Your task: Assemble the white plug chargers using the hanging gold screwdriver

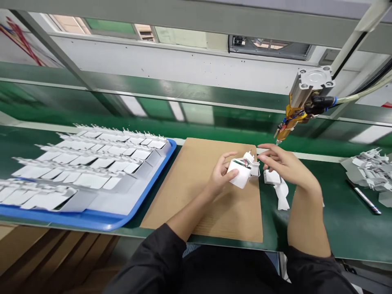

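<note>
Bench point(337, 220): cardboard point(196, 179) under charger point(240, 174) in left hand point(222, 173); tray point(92, 220) left.

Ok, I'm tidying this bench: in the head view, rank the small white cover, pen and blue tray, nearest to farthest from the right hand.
1. Small white cover, close under the right hand.
2. Pen, to its right on the green bench.
3. Blue tray, far left, beyond the cardboard sheet.

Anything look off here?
Mostly tidy. The white charger housing in the left hand is open, wires showing. Far right, white parts lie in a loose heap, unlike the neat rows in the blue tray.
</note>
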`<state>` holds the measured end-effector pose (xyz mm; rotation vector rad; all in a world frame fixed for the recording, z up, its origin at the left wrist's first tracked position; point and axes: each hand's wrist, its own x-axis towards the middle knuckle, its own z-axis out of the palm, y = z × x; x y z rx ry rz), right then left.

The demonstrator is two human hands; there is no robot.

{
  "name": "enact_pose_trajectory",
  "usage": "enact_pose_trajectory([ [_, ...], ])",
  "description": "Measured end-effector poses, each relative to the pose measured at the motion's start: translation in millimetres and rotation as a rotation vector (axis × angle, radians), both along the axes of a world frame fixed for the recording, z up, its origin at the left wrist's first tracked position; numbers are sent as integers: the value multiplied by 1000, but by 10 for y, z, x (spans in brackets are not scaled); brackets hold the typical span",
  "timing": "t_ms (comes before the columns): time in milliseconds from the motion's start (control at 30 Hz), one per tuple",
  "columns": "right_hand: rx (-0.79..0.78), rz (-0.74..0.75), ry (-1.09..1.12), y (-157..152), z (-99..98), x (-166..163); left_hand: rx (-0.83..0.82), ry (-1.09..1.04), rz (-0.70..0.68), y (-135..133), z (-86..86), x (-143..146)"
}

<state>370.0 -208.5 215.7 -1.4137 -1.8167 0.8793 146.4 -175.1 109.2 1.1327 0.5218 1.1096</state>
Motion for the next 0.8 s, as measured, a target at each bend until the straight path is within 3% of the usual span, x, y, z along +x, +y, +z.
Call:
enact_pose_trajectory([
  [233,-32,92,326,230,-184,-328,-1,-16,10,69,5,-56],
  [500,106,134,294,219,-215,-401,-157,-84,38,53,54,0],
  [800,151,132,270,211,-204,-427,-165,-90,44,78,68,-35],
])
